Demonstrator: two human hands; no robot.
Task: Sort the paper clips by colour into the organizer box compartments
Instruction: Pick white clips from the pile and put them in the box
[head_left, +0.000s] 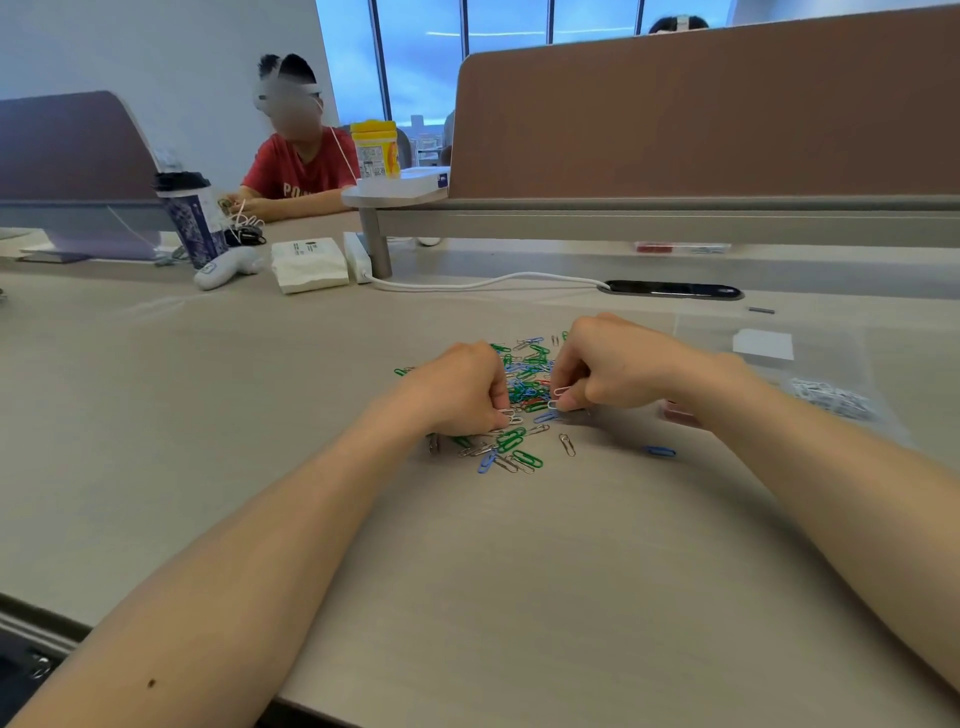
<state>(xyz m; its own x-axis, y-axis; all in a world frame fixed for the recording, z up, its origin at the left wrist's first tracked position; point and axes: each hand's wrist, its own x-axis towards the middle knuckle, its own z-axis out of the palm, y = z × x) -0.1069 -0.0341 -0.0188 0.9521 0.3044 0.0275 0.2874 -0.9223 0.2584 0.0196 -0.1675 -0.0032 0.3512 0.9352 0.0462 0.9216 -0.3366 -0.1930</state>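
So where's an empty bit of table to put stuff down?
The big bare stretch of table between the two forearms, nearer than the paper clips, is free. So is the strip between the clips and the white cable. It's crowded around the left hand and right hand, and by the clear bag on the right.

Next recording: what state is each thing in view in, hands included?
Left hand: pinching pale clips at the pile's edge.
Right hand: pinching a white clip.
Clip pile: mixed colours, loose on the table.
White clips: heaped separately at right.
Tumbler: upright, lid on.
Yellow-lidded jar: upright, closed.
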